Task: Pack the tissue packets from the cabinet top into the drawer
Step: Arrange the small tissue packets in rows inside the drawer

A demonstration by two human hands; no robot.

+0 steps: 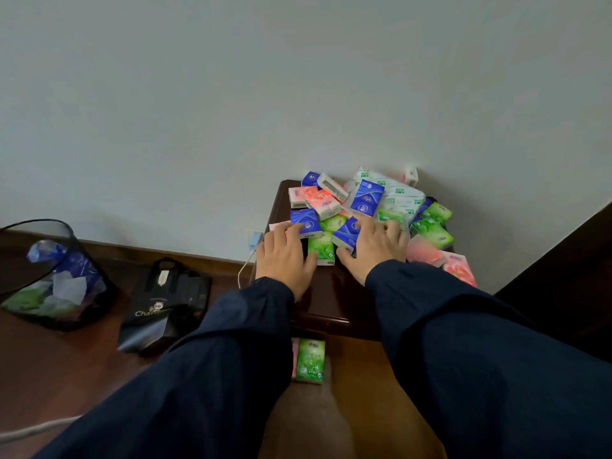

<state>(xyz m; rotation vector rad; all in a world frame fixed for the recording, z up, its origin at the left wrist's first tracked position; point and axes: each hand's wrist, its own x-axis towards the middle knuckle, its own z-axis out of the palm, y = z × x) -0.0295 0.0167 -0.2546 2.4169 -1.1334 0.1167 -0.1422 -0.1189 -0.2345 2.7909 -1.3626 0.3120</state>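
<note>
A heap of tissue packets (364, 207) in blue, pink, green and white covers the dark wooden cabinet top (326, 293). My left hand (283, 260) lies at the heap's near left edge, fingers resting on a blue packet (306, 221) and thumb beside a green packet (321, 248). My right hand (374, 250) is spread over the heap's middle, its fingers on another blue packet (346, 235). The green packet sits between my two thumbs. Below the cabinet's front edge the open drawer (357, 376) holds a green packet (310, 361) with a pink one (294, 357) beside it.
The cabinet stands against a pale wall, with dark furniture (563, 276) at its right. On the wooden floor to the left are a black mesh bin (56, 276) with wrappers in it and a black bag (165, 306). A charger and cable (253, 241) hang on the wall by the cabinet.
</note>
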